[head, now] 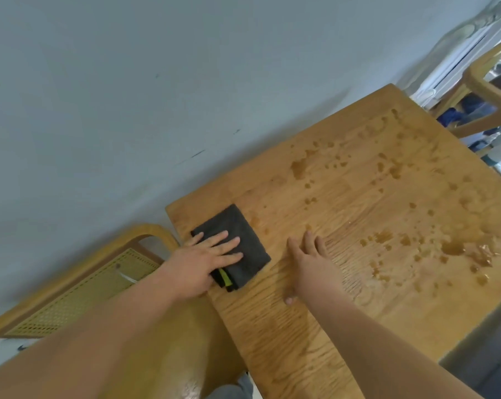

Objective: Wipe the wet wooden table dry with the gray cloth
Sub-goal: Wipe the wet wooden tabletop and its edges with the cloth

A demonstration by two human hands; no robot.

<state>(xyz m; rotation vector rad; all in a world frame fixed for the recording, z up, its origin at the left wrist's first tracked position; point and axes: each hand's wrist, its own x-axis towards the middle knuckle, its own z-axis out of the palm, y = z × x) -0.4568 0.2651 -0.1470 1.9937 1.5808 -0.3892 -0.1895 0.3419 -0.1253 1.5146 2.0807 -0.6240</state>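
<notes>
A folded gray cloth (245,244) with a green tag lies near the left corner of the wooden table (344,283). My left hand (199,262) rests flat on the cloth's near half, fingers spread. My right hand (309,262) lies flat on the bare wood just right of the cloth, fingers apart, holding nothing. Water drops and small puddles (456,249) spread over the table's right and far parts.
A wooden chair with a woven cane back (79,295) stands at the left, close to the table's corner. A pale wall runs along the table's far side. Another wooden chair (485,90) and clutter sit beyond the far right end.
</notes>
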